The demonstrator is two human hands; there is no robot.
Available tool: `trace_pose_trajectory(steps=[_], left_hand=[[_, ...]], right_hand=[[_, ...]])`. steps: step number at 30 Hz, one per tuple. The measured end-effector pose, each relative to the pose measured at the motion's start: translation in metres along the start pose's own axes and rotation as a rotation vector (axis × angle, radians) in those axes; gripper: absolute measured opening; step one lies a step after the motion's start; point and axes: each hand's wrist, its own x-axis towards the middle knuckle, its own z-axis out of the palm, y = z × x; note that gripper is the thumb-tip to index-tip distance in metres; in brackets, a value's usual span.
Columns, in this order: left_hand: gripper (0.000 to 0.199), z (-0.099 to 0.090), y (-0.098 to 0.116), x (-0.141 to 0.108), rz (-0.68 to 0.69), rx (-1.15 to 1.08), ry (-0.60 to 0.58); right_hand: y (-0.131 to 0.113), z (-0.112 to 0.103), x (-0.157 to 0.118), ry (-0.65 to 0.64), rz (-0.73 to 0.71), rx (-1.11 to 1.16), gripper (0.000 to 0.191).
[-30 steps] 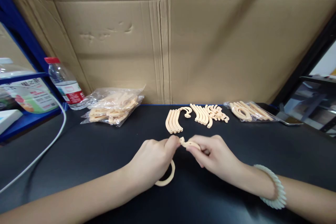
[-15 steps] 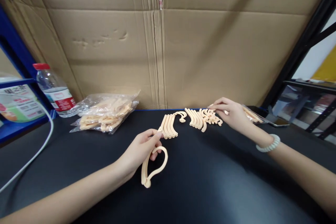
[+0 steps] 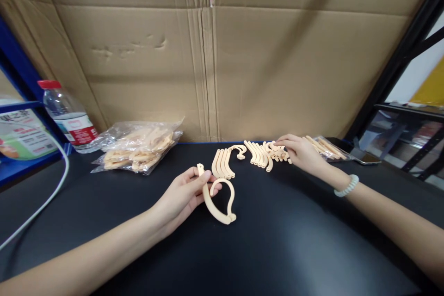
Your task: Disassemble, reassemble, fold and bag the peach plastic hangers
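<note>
My left hand [image 3: 190,192] is closed round a beige plastic folding-hanger piece [image 3: 217,212], a curved arm joined at its lower end to a hook. The arm's top end, with a hole in it, sticks up past my thumb. Just beyond lies a row of curved hanger arms [image 3: 222,164], with a loose hook piece [image 3: 239,150] by it. My right hand [image 3: 301,151] is at a heap of small curved pieces [image 3: 279,153], its fingers bent together on them; what they pinch is hidden. A second row of curved arms [image 3: 255,153] lies left of that heap.
A clear bag of beige pieces [image 3: 138,148] lies back left, beside a red-capped bottle [image 3: 74,120]. A white cable [image 3: 52,208] crosses the left side. Another bag of pieces [image 3: 328,148] and a phone-like flat object [image 3: 366,157] lie back right. Cardboard [image 3: 270,69] stands behind.
My left hand has turned the hanger piece, so its hooked end has swung right and up. My right hand has shifted slightly down, its fingers now lower into the heap.
</note>
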Motion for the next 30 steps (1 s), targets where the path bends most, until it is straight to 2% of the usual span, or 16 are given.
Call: trace_pose_trajectory(steps=[2, 3, 4, 6, 9, 12, 14, 17, 19, 20, 22, 24, 25, 27, 30], left_hand=[[0.013, 0.003, -0.001, -0.001, 0.005, -0.021, -0.009], [0.013, 0.004, -0.002, -0.002, 0.009, -0.029, -0.019], [0.013, 0.005, -0.003, -0.003, 0.013, -0.035, -0.034], [0.014, 0.008, -0.004, -0.005, 0.018, -0.045, -0.072], [0.016, 0.011, -0.005, -0.009, 0.007, -0.041, -0.105], [0.010, 0.013, -0.006, -0.011, 0.025, 0.037, -0.046], [0.022, 0.012, -0.008, -0.011, 0.104, 0.155, 0.028], [0.049, 0.007, -0.009, -0.010, 0.401, 0.470, 0.129], [0.051, 0.004, -0.008, -0.011, 0.671, 0.779, 0.143], [0.048, 0.003, -0.007, -0.013, 0.797, 0.939, 0.098], [0.037, 0.002, -0.006, -0.017, 0.976, 1.217, -0.087], [0.027, 0.005, -0.006, -0.021, 1.042, 1.400, -0.296], [0.022, 0.007, -0.007, -0.022, 1.049, 1.462, -0.362], [0.016, 0.011, -0.008, -0.024, 1.046, 1.547, -0.397], [0.019, 0.015, -0.010, -0.023, 1.022, 1.626, -0.394]], right_hand=[[-0.034, 0.004, 0.001, 0.056, -0.107, 0.072, 0.033], [-0.053, 0.007, 0.000, 0.020, -0.209, 0.131, 0.031], [-0.072, 0.010, -0.001, -0.070, -0.320, 0.163, 0.031], [-0.104, 0.015, -0.005, -0.203, -0.521, 0.133, 0.031], [-0.129, 0.022, -0.012, -0.218, -0.659, -0.026, 0.021], [-0.130, 0.024, -0.016, -0.157, -0.667, -0.073, 0.018], [-0.126, 0.024, -0.016, -0.134, -0.644, -0.056, 0.019], [-0.122, 0.024, -0.016, -0.107, -0.577, -0.015, 0.019], [-0.120, 0.025, -0.017, -0.086, -0.522, 0.017, 0.017], [-0.120, 0.025, -0.017, -0.072, -0.496, 0.031, 0.016], [-0.120, 0.027, -0.019, -0.048, -0.456, 0.045, 0.015], [-0.121, 0.028, -0.020, -0.040, -0.441, 0.044, 0.015], [-0.122, 0.028, -0.021, -0.041, -0.443, 0.041, 0.017], [-0.125, 0.028, -0.022, -0.045, -0.456, 0.033, 0.018], [-0.128, 0.028, -0.022, -0.043, -0.482, 0.033, 0.019]])
